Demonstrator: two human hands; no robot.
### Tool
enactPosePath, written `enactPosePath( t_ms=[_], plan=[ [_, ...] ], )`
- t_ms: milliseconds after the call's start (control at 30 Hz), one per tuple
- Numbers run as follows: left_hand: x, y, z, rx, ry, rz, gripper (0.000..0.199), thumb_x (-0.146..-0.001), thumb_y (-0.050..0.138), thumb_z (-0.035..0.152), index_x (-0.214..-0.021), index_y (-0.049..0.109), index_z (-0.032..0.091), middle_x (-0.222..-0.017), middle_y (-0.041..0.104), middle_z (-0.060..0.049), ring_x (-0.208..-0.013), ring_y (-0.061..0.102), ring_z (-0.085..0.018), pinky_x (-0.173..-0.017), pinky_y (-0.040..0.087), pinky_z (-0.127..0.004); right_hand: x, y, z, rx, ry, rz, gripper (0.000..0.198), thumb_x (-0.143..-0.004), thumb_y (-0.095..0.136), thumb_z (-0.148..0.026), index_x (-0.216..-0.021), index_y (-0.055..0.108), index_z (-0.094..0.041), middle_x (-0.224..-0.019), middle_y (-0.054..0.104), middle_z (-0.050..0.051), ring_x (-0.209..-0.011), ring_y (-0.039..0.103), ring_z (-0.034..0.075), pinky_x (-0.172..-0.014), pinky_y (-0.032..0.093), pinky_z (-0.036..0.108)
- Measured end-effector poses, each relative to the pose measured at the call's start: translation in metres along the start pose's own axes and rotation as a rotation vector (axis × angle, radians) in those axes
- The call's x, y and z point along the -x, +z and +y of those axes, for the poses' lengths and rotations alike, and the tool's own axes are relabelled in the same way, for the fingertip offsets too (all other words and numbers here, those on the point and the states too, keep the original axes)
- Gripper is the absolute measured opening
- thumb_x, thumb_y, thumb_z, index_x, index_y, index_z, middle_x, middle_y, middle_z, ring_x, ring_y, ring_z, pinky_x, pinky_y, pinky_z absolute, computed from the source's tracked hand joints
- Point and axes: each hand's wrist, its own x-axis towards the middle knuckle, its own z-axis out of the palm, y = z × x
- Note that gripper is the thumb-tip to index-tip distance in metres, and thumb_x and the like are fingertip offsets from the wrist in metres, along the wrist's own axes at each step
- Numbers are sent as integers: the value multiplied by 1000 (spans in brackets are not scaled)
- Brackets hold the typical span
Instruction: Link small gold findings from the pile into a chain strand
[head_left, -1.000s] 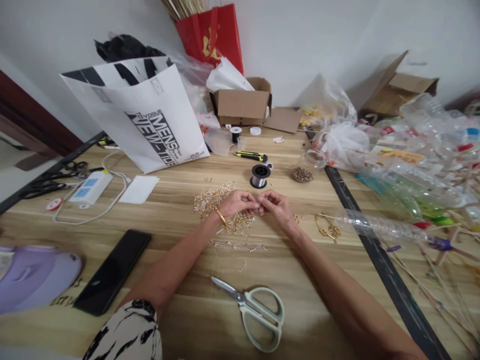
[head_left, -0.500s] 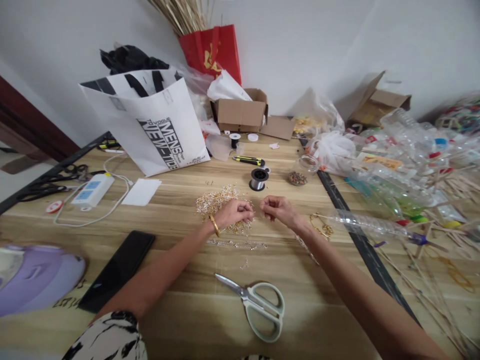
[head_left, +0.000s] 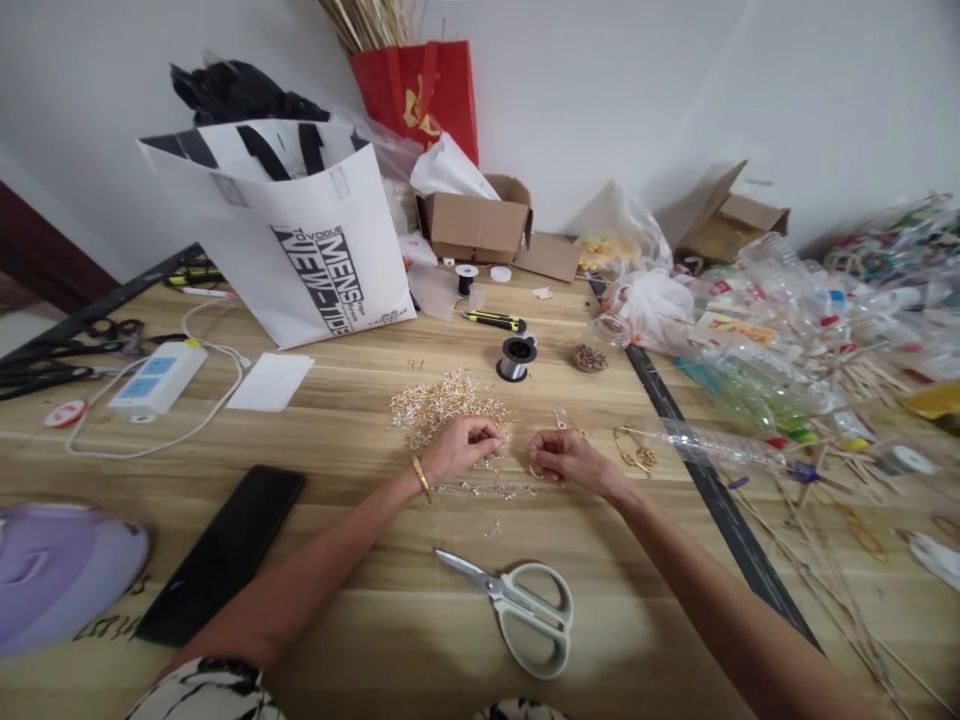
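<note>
My left hand (head_left: 466, 446), with a gold bangle at its wrist, is closed in a pinch at the near edge of a pile of small gold and clear beads (head_left: 442, 402). Just to its right, my right hand (head_left: 567, 461) pinches too, with a fine light thread-like piece faintly showing at its fingertips. What either hand holds is too small to name. Close in front of my hands lies a beaded strand (head_left: 487, 490). Nearer me are a small bead piece (head_left: 492, 528) and white-handled scissors (head_left: 529, 610). A spool of fine silvery wire (head_left: 516, 360) stands beyond my hands.
Gold chain pieces (head_left: 636, 452) lie right of my right hand, near clear plastic bottles (head_left: 750, 380). A jar of beads (head_left: 592, 357) and a yellow-black cutter (head_left: 495, 321) lie farther back. Leftward are a phone (head_left: 225, 550), a power strip (head_left: 159, 380) and a white bag (head_left: 330, 250).
My right hand has moved slightly lower and to the right, uncovering small pieces behind it. My left hand has dropped a little. The whole view has shifted slightly.
</note>
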Motion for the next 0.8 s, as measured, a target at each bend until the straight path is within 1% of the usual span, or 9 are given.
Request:
enactPosePath(
  t_ms=[133, 200, 367, 433, 533, 633, 733, 800],
  plan=[
    [1, -1, -1, 68, 18, 28, 13, -78, 59, 21, -72, 63, 10, -71, 68, -5, -62, 62, -11, -63, 50, -22, 3, -6, 3, 61, 39, -6, 17, -73, 59, -31, -69, 55, -15, -46, 47, -7, -36, 38, 5, -36, 31, 17],
    [1, -2, -2, 83, 20, 41, 13, -78, 59, 20, -72, 63, 10, -69, 68, -5, -61, 61, -10, -62, 50, -21, 4, -8, 3, 130, 35, 4, 16, -74, 58, -29, -67, 55, -15, -46, 48, -7, -37, 37, 5, -37, 30, 17],
    [2, -5, -7, 92, -1, 57, 13, -78, 59, 20, -74, 63, 9, -71, 68, -6, -63, 62, -11, -63, 50, -22, 3, -4, 1, 426, -45, 118, 10, -72, 55, -20, -66, 60, -15, -50, 54, -4, -45, 43, 7, -44, 31, 19],
    [2, -4, -8, 91, 4, 55, 13, -79, 58, 20, -75, 63, 9, -72, 68, -6, -64, 62, -11, -64, 50, -23, 3, -1, 0, 493, -57, 145, 10, -71, 53, -19, -66, 61, -15, -52, 56, -2, -49, 47, 9, -47, 34, 20],
    [2, -3, -10, 62, 14, 49, 13, -79, 58, 21, -73, 64, 10, -71, 68, -6, -63, 62, -11, -62, 50, -22, 6, 4, 0, 491, -52, 184, 9, -71, 54, -19, -69, 61, -15, -54, 58, -1, -50, 50, 10, -49, 36, 21],
    [2, -3, -11, 52, 14, 52, 12, -78, 59, 20, -73, 63, 10, -69, 68, -5, -60, 61, -11, -59, 49, -21, 14, 7, 4, 415, -39, 210, 7, -72, 56, -22, -72, 60, -16, -51, 56, -3, -44, 48, 10, -46, 35, 21],
    [2, -4, -11, 56, 4, 49, 13, -78, 58, 21, -74, 64, 10, -71, 68, -6, -61, 61, -11, -60, 49, -22, 24, 9, 9, 373, -19, 234, 9, -75, 55, -26, -76, 57, -17, -53, 57, -3, -41, 49, 10, -44, 36, 21],
    [2, -4, -10, 57, 2, 52, 14, -79, 58, 22, -74, 64, 10, -72, 69, -6, -63, 62, -12, -62, 50, -22, 31, 10, 11, 376, -21, 270, 11, -76, 54, -27, -81, 57, -18, -54, 58, -3, -44, 53, 12, -48, 39, 23]
  ],
)
